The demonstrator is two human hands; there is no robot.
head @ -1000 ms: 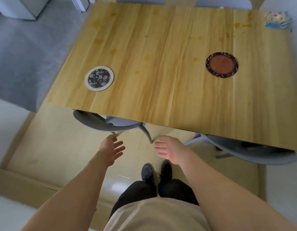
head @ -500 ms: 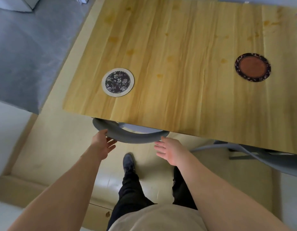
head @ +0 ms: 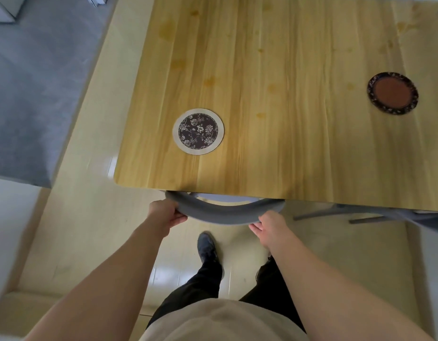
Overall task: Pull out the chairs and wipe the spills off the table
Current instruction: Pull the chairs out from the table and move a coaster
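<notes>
A grey chair (head: pixel 223 212) is tucked under the near edge of the wooden table (head: pixel 299 148); only its curved backrest and a bit of seat show. My left hand (head: pixel 166 212) grips the left end of the backrest. My right hand (head: pixel 269 225) holds the right end, fingers curled under it. Several faint orange-brown spills (head: pixel 168 30) dot the tabletop, mostly at the far left and middle. A second grey chair (head: pixel 395 212) sits under the table at the right, mostly hidden.
A round floral coaster (head: pixel 198 131) lies near the table's front left. A dark-rimmed reddish coaster (head: pixel 392 93) lies at the right. A grey rug (head: pixel 33 82) covers the floor to the left. My feet stand on the pale floor (head: pixel 95 217) behind the chair.
I have stepped closer to the table. Both hands moved forward from open in the air and closed on the ends of the near chair's backrest.
</notes>
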